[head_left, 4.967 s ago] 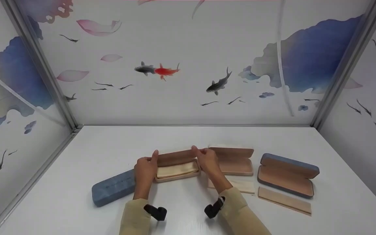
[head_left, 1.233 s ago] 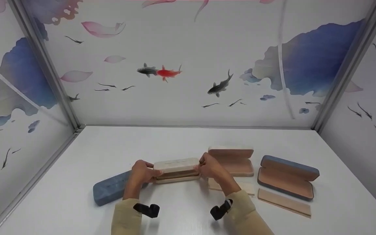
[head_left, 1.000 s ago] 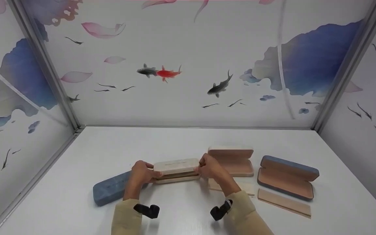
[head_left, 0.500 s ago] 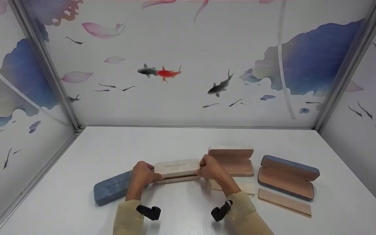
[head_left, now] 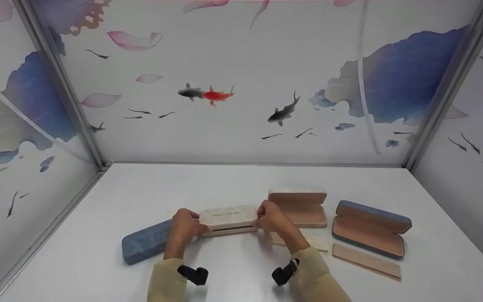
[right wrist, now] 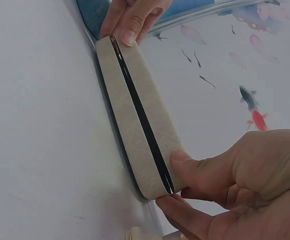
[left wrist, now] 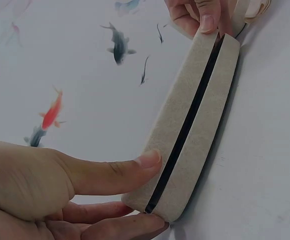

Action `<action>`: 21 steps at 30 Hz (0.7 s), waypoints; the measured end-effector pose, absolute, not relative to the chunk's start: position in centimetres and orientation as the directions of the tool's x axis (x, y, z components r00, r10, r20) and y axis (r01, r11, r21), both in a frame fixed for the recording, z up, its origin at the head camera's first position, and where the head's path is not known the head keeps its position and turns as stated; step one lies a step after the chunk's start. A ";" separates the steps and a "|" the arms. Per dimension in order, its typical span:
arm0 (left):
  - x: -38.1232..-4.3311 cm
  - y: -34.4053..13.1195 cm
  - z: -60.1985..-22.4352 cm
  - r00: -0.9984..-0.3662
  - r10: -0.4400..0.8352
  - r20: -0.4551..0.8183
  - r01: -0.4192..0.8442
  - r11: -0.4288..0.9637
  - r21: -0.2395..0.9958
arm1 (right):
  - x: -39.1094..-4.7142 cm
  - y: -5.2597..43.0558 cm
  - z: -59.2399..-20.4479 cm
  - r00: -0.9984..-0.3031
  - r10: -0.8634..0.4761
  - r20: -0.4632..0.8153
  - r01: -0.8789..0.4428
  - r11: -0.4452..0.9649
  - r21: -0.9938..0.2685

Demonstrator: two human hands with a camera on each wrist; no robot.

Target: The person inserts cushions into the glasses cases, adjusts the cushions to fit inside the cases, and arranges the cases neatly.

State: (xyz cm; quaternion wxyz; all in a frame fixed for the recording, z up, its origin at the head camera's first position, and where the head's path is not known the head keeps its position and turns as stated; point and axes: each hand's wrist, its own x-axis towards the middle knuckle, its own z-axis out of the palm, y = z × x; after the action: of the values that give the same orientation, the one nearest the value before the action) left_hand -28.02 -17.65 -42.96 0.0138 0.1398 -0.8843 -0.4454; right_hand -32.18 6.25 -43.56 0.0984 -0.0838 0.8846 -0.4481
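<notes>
A cream glasses case (head_left: 229, 216) lies in the middle of the table, its lid lowered to a narrow dark gap along the front. My left hand (head_left: 185, 224) grips its left end, thumb on the lid and fingers by the base. At the opposite end my right hand (head_left: 273, 217) holds the case the same way. Both wrist views show the gap along the cream case (left wrist: 205, 110), with a thumb pressing the lid at each end. The inside is hidden. A blue glasses case (head_left: 145, 243), lid down, lies partly behind my left hand.
Right of my hands, a second cream case (head_left: 298, 214) stands with its lid raised, a pale folded cloth (head_left: 308, 242) before it. Farther right is a blue case (head_left: 367, 235) with raised lid and a beige folded cloth (head_left: 367, 262) in front. White panels enclose the table.
Five seconds ago the cream case's lid stood up, showing a folded cloth inside. Both hands have brought the lid down, and over the last second the gap has narrowed further.
</notes>
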 end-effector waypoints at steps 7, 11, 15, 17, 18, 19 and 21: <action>-27.9 -17.6 -43.3 -0.971 -0.235 -0.039 -0.174 0.585 0.792 | -32.2 6.3 -43.8 -0.970 -0.225 -0.097 -0.048 0.563 -0.825; -27.9 -17.5 -43.3 -0.970 -0.241 -0.031 -0.174 0.598 0.782 | -32.3 6.1 -43.7 -0.974 -0.197 -0.108 -0.028 0.585 -0.811; -28.0 -17.3 -43.2 -0.966 -0.254 -0.043 -0.196 0.615 0.764 | -32.3 6.0 -43.6 -0.976 -0.178 -0.124 -0.012 0.616 -0.788; -27.9 -17.2 -43.1 -0.967 -0.251 -0.047 -0.200 0.630 0.751 | -32.3 6.0 -43.5 -0.977 -0.172 -0.128 -0.007 0.625 -0.781; -27.9 -17.1 -43.0 -0.968 -0.247 -0.048 -0.200 0.638 0.744 | -32.3 5.9 -43.5 -0.977 -0.169 -0.132 -0.004 0.630 -0.777; -27.9 -17.1 -42.9 -0.969 -0.241 -0.049 -0.198 0.646 0.737 | -32.3 5.9 -43.4 -0.977 -0.166 -0.135 0.000 0.632 -0.775; -27.9 -16.9 -42.8 -0.973 -0.228 -0.041 -0.186 0.667 0.721 | -32.2 5.7 -43.3 -0.977 -0.160 -0.138 0.004 0.639 -0.769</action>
State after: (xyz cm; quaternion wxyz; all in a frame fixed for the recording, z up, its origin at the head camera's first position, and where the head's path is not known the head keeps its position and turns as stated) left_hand -27.94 -16.94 -42.84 0.0265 0.1134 -0.9126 -0.3919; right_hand -32.24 5.73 -43.34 0.0971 -0.0434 0.9001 -0.4226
